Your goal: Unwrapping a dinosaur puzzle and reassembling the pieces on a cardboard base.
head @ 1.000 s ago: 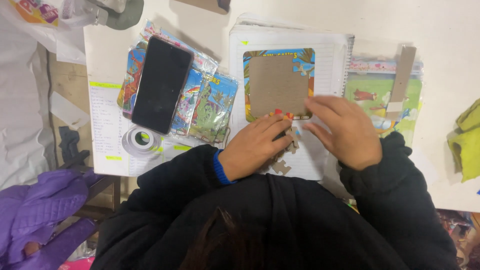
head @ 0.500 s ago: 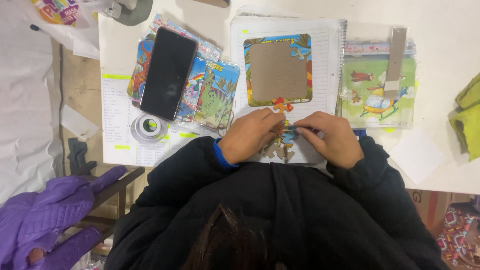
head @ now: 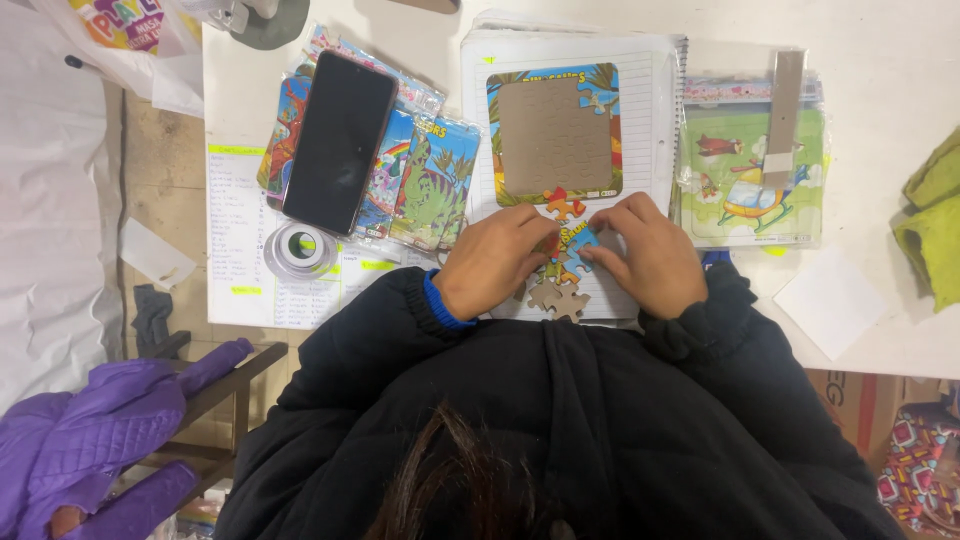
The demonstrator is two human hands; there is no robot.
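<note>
Below the puzzle frame [head: 555, 135] on a lined notebook [head: 650, 110], the left hand [head: 492, 262] and right hand [head: 645, 255] pinch loose puzzle pieces [head: 560, 285], kept close to the empty tray. A phone [head: 340, 140] rests atop packaged puzzles [head: 430, 185] on the counter [head: 880, 70].

- Black phone [head: 338, 142], upper left, lying on wrapped picture packs [head: 432, 185].
- Clear tape roll [head: 299, 249], just below the phone.
- Wrapped helicopter puzzle [head: 752, 170], upper right.
- Purple quilted jacket [head: 95, 430], lower left.

cluttered worktable [head: 880, 60], packaged puzzles [head: 430, 180]
</note>
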